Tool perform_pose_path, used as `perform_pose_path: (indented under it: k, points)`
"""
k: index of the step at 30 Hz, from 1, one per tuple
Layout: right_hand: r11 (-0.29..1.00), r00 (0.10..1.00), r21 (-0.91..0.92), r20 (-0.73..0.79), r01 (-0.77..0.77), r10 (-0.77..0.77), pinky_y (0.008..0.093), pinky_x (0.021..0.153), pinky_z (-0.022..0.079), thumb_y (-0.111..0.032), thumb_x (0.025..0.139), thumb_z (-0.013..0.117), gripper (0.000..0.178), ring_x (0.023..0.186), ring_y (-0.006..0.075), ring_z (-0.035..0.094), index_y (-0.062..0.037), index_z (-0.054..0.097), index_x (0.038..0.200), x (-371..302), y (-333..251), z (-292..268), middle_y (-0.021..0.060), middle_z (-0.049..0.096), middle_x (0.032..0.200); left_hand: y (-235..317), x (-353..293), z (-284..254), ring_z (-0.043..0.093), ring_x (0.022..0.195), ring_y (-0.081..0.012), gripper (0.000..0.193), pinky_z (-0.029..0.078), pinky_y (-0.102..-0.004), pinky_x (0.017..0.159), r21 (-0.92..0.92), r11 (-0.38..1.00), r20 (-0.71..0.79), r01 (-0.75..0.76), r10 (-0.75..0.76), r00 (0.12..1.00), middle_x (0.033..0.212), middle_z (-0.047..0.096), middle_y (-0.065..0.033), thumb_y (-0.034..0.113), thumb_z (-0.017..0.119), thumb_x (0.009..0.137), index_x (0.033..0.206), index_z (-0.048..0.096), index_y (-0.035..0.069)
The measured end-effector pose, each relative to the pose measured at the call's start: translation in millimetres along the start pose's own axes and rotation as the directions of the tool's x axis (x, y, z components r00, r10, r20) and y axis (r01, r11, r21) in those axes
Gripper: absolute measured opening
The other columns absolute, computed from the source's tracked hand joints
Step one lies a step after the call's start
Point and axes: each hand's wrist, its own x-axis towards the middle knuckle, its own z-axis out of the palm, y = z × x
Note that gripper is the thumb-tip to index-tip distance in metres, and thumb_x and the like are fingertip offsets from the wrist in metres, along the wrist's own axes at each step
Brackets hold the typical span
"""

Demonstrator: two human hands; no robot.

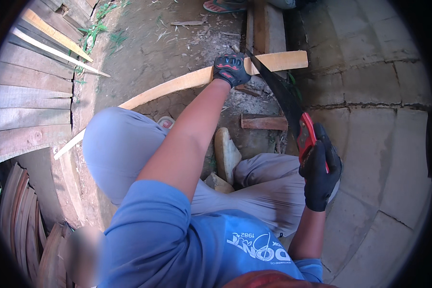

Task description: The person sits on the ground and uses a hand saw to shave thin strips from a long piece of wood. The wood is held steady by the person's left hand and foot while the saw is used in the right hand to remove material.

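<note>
A long, pale wooden plank (pixel 173 84) runs from near my knee at the left up to the right. My left hand (pixel 231 70), in a black glove with red marks, is closed round it near its right end. In my right hand (pixel 318 168), gloved in black, is the red handle of a handsaw (pixel 282 96). The dark blade slants up and left across the plank, just right of my left hand, and its tip reaches past the plank's far edge. Whether the teeth have cut into the wood I cannot tell.
Beneath the plank's right end lies a thick timber beam (pixel 268 29), with shavings around it. A short wood offcut (pixel 264 122) and a pale stone (pixel 226 154) lie nearer me. Boards (pixel 31 96) line the left; paving (pixel 365 153) covers the right. Someone's sandalled foot (pixel 225 6) is at the top.
</note>
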Motion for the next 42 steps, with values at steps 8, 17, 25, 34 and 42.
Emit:
perform_pose_path:
  k: [8,17,25,34,42]
  points:
    - [0.992,1.0,0.124,0.014,-0.001,-0.001,0.0344,0.102,0.055,-0.01,0.106,0.06,0.04,0.115,0.018,0.073,-0.0019,0.073,0.143,-13,-2,6,0.0144,0.078,0.134,3,-2,-7,0.079,0.104,-0.0359,0.045,0.062,-0.0492,0.092,0.022,1.0,0.009,-0.004,0.004,1.0,0.111,0.081,-0.018,0.045,0.074,0.084,0.111,0.082,0.011]
    - [0.997,0.994,-0.004,0.083,-0.076,0.076,0.0341,0.09,0.059,-0.017,0.107,0.062,0.036,0.094,0.017,0.077,-0.004,0.076,0.138,-4,-6,-9,0.0137,0.082,0.119,10,-2,-13,0.078,0.107,-0.0363,0.05,0.061,-0.0502,0.094,0.008,1.0,0.007,-0.015,0.014,1.0,0.114,0.08,-0.0171,0.051,0.076,0.085,0.117,0.079,0.013]
    - [0.914,0.96,-0.314,-0.029,0.256,-0.279,0.0369,0.085,0.059,-0.023,0.109,0.064,0.033,0.097,0.0202,0.08,-0.0088,0.077,0.136,-8,3,0,0.0144,0.083,0.109,9,0,-4,0.078,0.107,-0.0368,0.049,0.061,-0.0496,0.094,0.03,0.998,0.039,-0.049,0.048,0.998,0.115,0.08,-0.0187,0.052,0.073,0.089,0.118,0.08,0.013]
    - [0.997,0.994,0.049,0.089,-0.064,0.06,0.0386,0.093,0.06,-0.015,0.102,0.076,0.042,0.111,0.0302,0.08,-0.0058,0.072,0.143,-40,43,17,0.0187,0.08,0.123,10,0,-12,0.076,0.112,-0.0385,0.054,0.06,-0.0502,0.098,-0.004,1.0,0.062,-0.017,0.017,0.998,0.118,0.079,-0.0186,0.056,0.076,0.083,0.117,0.079,0.014]
    - [0.995,0.988,-0.04,0.125,0.092,-0.087,0.0396,0.093,0.06,-0.011,0.103,0.072,0.042,0.111,0.0335,0.079,-0.0057,0.07,0.145,-35,53,14,0.0189,0.08,0.124,3,16,-16,0.076,0.114,-0.0393,0.058,0.06,-0.0496,0.099,0.013,1.0,0.212,-0.029,0.025,0.977,0.119,0.079,-0.0206,0.056,0.074,0.083,0.123,0.08,0.015]
